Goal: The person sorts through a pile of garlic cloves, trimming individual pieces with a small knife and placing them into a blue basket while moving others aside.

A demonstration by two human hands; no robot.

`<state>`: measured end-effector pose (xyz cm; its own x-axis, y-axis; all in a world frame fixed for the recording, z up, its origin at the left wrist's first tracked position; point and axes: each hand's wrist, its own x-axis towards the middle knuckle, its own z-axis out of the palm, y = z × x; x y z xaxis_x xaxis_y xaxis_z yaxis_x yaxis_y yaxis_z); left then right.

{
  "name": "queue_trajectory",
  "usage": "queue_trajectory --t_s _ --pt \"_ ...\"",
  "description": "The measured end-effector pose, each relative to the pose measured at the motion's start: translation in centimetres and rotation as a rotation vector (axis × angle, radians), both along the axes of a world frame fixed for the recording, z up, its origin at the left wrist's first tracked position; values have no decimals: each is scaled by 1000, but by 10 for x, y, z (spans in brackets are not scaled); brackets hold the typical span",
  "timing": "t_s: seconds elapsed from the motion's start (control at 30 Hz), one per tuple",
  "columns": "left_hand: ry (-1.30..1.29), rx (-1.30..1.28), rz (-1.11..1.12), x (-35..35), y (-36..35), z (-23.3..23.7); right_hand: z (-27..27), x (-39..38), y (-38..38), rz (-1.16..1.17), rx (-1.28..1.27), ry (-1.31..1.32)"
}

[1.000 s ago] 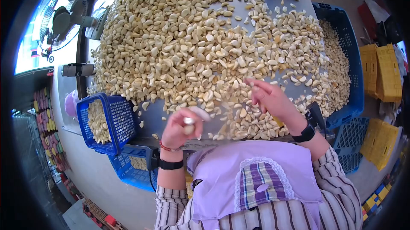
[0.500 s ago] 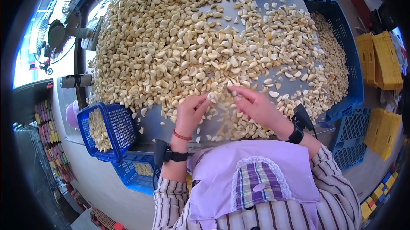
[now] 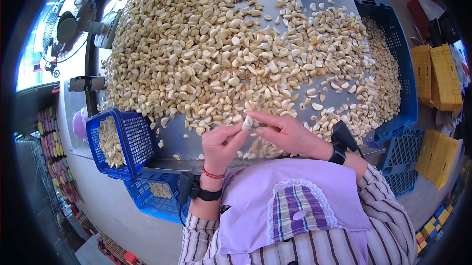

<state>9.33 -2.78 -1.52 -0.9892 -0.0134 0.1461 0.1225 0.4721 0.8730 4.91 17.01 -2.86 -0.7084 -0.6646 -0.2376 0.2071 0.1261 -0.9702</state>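
Observation:
A thick spread of peeled garlic cloves [image 3: 196, 58] covers most of the metal table [image 3: 305, 103]. My left hand [image 3: 221, 144] is near the table's front edge, pinching a single pale garlic clove [image 3: 248, 122] between thumb and fingertips. From the other side my right hand [image 3: 290, 134] meets that clove, its index fingertip at the top and its thumb lower down. The right hand's other fingers are curled, and whatever may be in them is too small or hidden to name. Loose cloves lie beneath both hands.
A blue basket [image 3: 130, 139] holding cloves hangs at the table's left front corner, above another blue crate [image 3: 147, 201]. To the right stands a large blue crate [image 3: 405, 73] full of cloves. Yellow crates [image 3: 445, 75] lie beyond it. A fan [image 3: 69, 29] stands at left.
My hands have come closer together and a little nearer my body, meeting at one clove. The dark bit seen at my right fingertips before no longer shows. The view has shifted slightly.

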Motion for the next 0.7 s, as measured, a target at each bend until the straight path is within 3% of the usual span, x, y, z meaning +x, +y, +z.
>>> queue_trajectory --t_s 0.07,0.1,0.13,0.17,0.23,0.3,0.33,0.43,0.47,0.53,0.57,0.63,0.67,0.7 --pt "-298 388 157 14 -8 -2 -8 1 3 -60 -59 86" --pt "-300 387 159 20 -14 1 2 -7 8 -172 39 -138" --pt "-293 762 158 25 -21 3 6 -13 12 -284 137 -364" --pt "-276 1137 154 26 -29 5 2 -19 18 -282 135 -365" --pt "-271 1209 92 24 -40 6 -7 -25 26 -456 -121 -542" --pt "-344 1294 114 13 -41 10 -7 -26 24 -459 -126 -540" --pt "-345 1293 113 6 -39 5 -7 -26 24 -470 -125 -532" --pt "-223 -208 -73 -10 -28 -25 -5 -22 18 -398 -22 -468" --pt "-219 -207 -69 -12 -26 -34 -4 -20 18 -395 -22 -463" --pt "-270 -625 -224 -15 -22 -45 -2 -15 18 -354 60 -403" --pt "-264 -628 -229 -16 -22 -46 0 -14 19 -361 58 -400" --pt "-434 -247 -119 -16 -22 -41 4 -12 21 -275 86 -280" --pt "-433 -247 -124 -16 -23 -37 3 -11 22 -280 87 -280" --pt "-692 206 -22 -17 -24 -28 1 -10 22 -244 104 -234"
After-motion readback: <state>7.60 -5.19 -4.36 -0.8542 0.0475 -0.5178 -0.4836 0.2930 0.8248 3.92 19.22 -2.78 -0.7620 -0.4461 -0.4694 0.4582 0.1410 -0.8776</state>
